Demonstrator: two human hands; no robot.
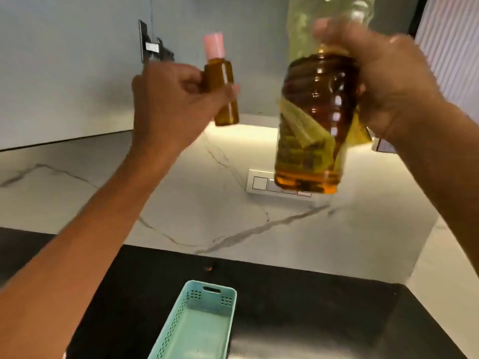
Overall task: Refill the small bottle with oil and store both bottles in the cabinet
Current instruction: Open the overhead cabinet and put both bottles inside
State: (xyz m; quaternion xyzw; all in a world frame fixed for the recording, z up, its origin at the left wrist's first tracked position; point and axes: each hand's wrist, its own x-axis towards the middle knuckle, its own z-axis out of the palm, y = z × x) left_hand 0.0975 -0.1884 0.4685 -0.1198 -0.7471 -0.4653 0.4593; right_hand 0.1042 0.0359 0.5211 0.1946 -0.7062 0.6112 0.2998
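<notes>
Left hand (178, 99): my fingers and thumb curl round the small bottle (223, 84), which is upright, its pink cap (213, 46) on, with amber oil up to the shoulder. Right hand (388, 81): it grips the large bottle (318, 120) about the waist; the bottle is part full and its yellow label is peeling. Its top is blurred, so I cannot tell whether it is capped. Both bottles are raised before the cabinet (254, 73), and neither rests on a shelf. Below, a teal basket (199, 322) sits on the black counter (311, 307). Status, as I judge it: the refill looks done, since the small bottle is full and closed. Storing remains: both bottles have yet to be set inside and released.
</notes>
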